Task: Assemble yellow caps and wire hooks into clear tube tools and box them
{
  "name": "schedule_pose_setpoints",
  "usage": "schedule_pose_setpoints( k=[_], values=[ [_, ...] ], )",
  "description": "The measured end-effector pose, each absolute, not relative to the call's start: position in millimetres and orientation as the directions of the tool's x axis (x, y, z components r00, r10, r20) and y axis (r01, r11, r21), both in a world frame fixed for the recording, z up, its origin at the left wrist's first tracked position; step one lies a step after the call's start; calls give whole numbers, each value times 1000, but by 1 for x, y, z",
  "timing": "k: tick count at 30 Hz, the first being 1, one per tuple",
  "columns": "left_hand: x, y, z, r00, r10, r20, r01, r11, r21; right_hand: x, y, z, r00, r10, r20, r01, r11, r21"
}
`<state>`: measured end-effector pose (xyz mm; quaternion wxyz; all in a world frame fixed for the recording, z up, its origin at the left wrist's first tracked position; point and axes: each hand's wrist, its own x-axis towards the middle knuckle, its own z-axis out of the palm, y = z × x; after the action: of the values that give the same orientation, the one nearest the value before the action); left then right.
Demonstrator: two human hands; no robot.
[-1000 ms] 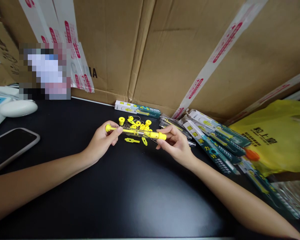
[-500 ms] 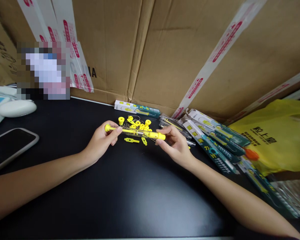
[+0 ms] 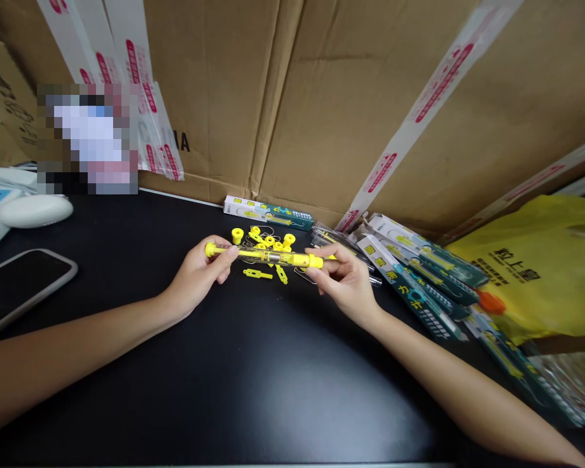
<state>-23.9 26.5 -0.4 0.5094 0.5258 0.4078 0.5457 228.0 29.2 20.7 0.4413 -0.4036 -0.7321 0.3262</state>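
Observation:
Both hands hold one clear tube with yellow ends (image 3: 266, 257) level above the black table (image 3: 253, 383). My left hand (image 3: 202, 273) pinches its left yellow end between thumb and fingers. My right hand (image 3: 344, 279) grips the right yellow cap, fingers curled round it. Under and behind the tube lies a scatter of small yellow plastic parts (image 3: 268, 242) with thin wire hooks among them. Two flat yellow pieces (image 3: 258, 274) lie just in front of the tube.
Several green-and-white packaged boxes (image 3: 419, 273) are piled to the right, one more (image 3: 268, 213) at the back. A yellow plastic bag (image 3: 541, 266) sits far right. A phone (image 3: 17, 283) and a white device (image 3: 32, 209) lie left. Taped cardboard boxes (image 3: 322, 97) wall the back.
My right hand has shifted slightly on the tube's right cap, its fingers now reaching past the end. The left hand and the tube stay in place.

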Motion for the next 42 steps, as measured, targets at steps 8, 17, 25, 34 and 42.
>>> schedule_pose_setpoints(
  k=[8,17,25,34,42],
  values=[
    [-24,28,-1,86,982,167,-107,-157,982,231,36,17,-358,750,557,266,653,-709],
    [-24,27,-1,89,981,174,-94,-165,982,226,27,14,-372,832,411,204,505,-838],
    [-25,27,0,95,981,168,-89,-160,983,227,29,11,-320,890,325,217,402,-889],
    [-25,27,0,91,983,161,-91,-153,984,230,37,15,-318,761,566,240,642,-728],
    [-25,28,-1,82,983,162,-79,-155,985,231,36,15,-332,751,571,238,653,-719]
  ],
)
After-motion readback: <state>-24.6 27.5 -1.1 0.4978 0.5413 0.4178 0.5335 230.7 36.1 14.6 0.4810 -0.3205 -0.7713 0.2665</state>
